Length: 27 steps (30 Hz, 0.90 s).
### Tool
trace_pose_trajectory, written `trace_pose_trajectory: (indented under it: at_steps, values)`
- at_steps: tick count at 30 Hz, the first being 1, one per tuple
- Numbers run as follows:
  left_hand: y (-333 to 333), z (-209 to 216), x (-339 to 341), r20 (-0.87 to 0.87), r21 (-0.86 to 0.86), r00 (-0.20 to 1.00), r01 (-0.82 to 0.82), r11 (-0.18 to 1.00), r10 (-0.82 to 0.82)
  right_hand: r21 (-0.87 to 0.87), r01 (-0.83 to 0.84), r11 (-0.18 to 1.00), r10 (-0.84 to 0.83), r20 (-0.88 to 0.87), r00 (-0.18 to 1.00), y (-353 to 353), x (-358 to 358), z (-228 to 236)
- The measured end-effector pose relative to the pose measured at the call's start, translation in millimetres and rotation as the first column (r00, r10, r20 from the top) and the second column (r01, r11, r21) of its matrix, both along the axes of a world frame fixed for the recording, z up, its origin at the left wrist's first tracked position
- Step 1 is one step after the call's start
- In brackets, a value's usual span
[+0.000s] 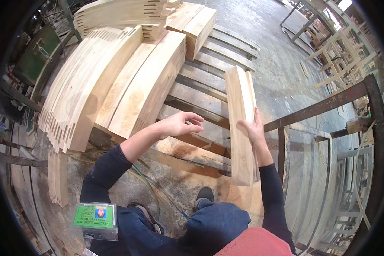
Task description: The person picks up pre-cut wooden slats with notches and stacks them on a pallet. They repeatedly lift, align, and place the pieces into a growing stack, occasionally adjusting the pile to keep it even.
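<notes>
My right hand [254, 128] grips a few long pale wooden boards [240, 128], stacked face to face, by their right side. The thumb lies over the near board, and the other fingers are mostly hidden behind the wood. The boards are held upright on edge above the slatted pallet. To their left, my left hand [184, 124] hovers with fingers curved and apart, holding nothing. Nearest to it on the left is a stack of thick boards [147, 85] lying on the pallet.
More boards with slotted ends [89, 81] are piled at the left, and others [119, 15] lie behind. The wooden pallet [200, 91] spans the middle. A rusty metal frame [320, 104] stands at the right. A green hose [147, 183] crosses the floor near my feet. Wooden chair frames [339, 55] stand far right.
</notes>
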<state>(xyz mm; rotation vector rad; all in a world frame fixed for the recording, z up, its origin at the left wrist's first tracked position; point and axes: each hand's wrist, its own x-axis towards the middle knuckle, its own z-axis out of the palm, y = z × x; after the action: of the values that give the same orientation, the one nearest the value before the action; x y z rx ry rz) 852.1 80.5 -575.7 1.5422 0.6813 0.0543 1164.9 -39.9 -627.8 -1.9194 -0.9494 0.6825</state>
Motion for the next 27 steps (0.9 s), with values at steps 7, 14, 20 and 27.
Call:
trace_pose_trajectory:
  at_steps: [7, 14, 20, 27]
  values:
    - [3, -1, 2, 0.029, 0.020, 0.999, -0.020, 1.000, 0.020, -0.282, -0.002, 0.960, 0.212, 0.716, 0.665, -5, -53, -3]
    - [-15, -10, 17, -0.022, -0.001, 0.997, 0.069, 0.998, -0.069, -0.467, 0.171, 0.867, 0.172, 0.603, 0.779, 12, -38, -33]
    - [-34, -30, 25, -0.058, -0.078, 0.995, 0.076, 0.994, -0.081, -0.369, 0.141, 0.919, 0.069, 0.500, 0.863, 15, -30, -35]
    - [-52, -41, 44, -0.163, -0.079, 0.987, -0.015, 0.997, 0.002, 0.095, -0.068, 0.993, 0.115, -0.681, 0.723, 8, -59, -21]
